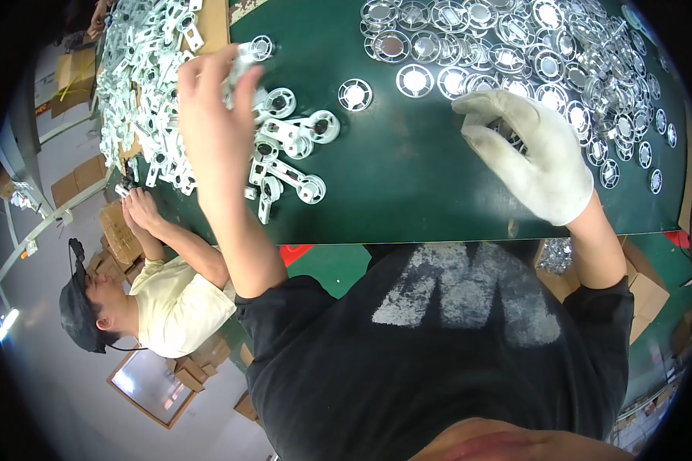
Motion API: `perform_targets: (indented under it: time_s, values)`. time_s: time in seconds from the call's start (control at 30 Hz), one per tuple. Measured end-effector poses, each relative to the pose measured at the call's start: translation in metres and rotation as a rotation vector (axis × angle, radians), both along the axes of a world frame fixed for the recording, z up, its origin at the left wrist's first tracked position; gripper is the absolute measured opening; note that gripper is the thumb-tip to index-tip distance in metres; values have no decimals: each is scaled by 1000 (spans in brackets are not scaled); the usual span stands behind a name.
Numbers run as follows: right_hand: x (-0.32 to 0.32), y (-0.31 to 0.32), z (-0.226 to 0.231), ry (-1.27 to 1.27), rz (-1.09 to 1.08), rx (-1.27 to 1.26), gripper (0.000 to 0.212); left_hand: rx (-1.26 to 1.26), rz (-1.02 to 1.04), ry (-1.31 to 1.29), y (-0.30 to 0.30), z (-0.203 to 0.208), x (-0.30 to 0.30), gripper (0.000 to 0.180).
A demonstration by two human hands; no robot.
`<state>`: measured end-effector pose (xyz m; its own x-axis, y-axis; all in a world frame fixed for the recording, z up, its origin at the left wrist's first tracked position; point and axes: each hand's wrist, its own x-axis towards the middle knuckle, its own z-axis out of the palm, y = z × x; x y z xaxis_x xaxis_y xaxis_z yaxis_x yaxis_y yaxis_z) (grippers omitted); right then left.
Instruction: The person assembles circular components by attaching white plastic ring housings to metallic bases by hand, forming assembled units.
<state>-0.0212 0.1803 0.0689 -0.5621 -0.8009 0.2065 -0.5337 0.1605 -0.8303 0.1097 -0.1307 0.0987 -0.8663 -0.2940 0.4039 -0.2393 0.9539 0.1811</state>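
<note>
My left hand (217, 104), bare and smeared by motion, is raised over the left part of the green table. A blurred white plastic part with a round end (262, 48) shows at its thumb and fingers; whether it is gripped cannot be made out. Just right of that hand lies a small group of white arm-shaped parts with ring ends (292, 138). My right hand (532, 154), in a white glove, curls at the near edge of a pile of silver spoked discs (507, 58). Silver disc edges (511, 134) show between its thumb and fingers, partly hidden by the glove. One loose spoked disc (355, 94) lies between the hands.
A big heap of white plastic parts (150, 92) covers the far left, beside a cardboard edge (215, 27). Another person (181, 307) in a pale shirt and dark hat works at the left side. Cardboard boxes (642, 288) stand below the table's near right edge.
</note>
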Motion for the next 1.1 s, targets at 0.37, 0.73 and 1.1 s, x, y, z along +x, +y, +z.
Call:
perform_targets:
  time_s: [0.37, 0.73, 1.1]
  values:
    - [1, -1, 1, -95, 126, 139, 28, -22, -130, 45, 27, -31, -20, 38]
    - [-3, 2, 7, -768, 72, 111, 49, 305, -809, 230, 123, -19, -41, 68]
    - [-18, 4, 9, -744, -415, -92, 43, 117, -492, -190, 95, -37, -33, 48]
